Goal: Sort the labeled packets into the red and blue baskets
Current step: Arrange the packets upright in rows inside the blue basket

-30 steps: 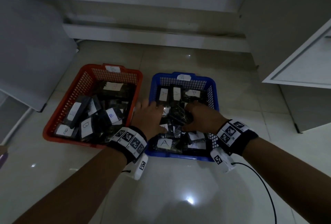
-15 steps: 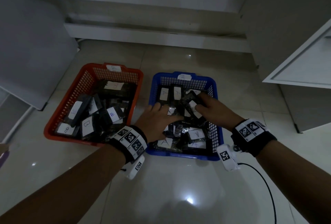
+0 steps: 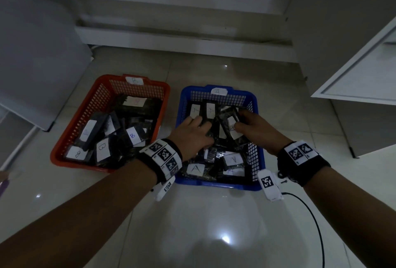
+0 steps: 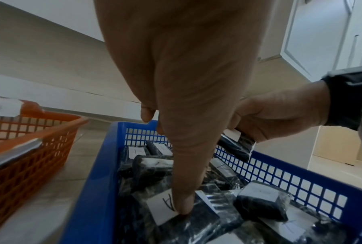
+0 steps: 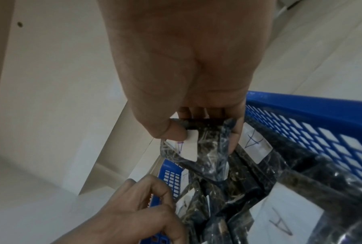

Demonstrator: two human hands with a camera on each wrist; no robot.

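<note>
- The packet (image 3: 230, 126) that the right hand (image 3: 255, 127) holds is a dark wrapped one with a white label, lifted a little above the pile in the far half of the blue basket (image 3: 260, 160), near its right wall. In the right wrist view the label (image 5: 188, 147) seems to read A.
- The right thumb (image 5: 167, 130) presses on the top end of this label and the other fingers curl behind the packet, so it is a pinch; a second dark packet may be in the same grip, I cannot tell.
- The left hand (image 3: 192, 135) lies palm down on the packets in the middle of the blue basket, toward its left wall. Its fingers are almost straight and a little apart, and in the left wrist view its thumb tip (image 4: 184, 206) touches a packet with an A label (image 4: 165, 204). It holds nothing as far as I can see.
- The blue basket has a tag with A on its far rim, and all labels that I can read inside it are A.
- The red basket (image 3: 64, 145) stands just beside it on the left, not touching, with a tag on its far rim that is too pale to read. The readable labels inside are B.
- No loose packets are visible on the floor (image 3: 214, 225), so I judge that the sorting is nearly finished. What remains is probably only to set down the packet in the right hand and to tidy the blue pile.
- Both forearms reach forward and down over the near rim of the blue basket, with marker bands on the wrists.
</note>
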